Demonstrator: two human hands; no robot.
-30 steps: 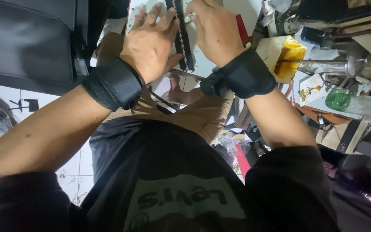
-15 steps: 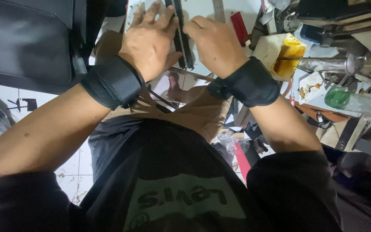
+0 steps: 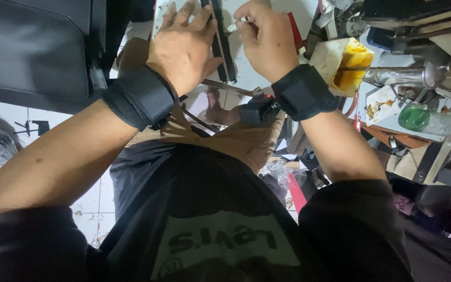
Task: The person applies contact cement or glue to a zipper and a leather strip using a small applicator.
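The right hand (image 3: 264,39) has drawn slightly away from the left hand (image 3: 184,47), exposing more of the black zipper strip with metal teeth (image 3: 220,44) between them; its fingers (image 3: 244,21) now pinch a small metal piece (image 3: 233,26).

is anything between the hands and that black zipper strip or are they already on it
Nothing visible stands between them. The left hand lies flat with its fingers against the black zipper strip, pressing it to the white surface. The right hand pinches a small metal piece right beside the strip's teeth.
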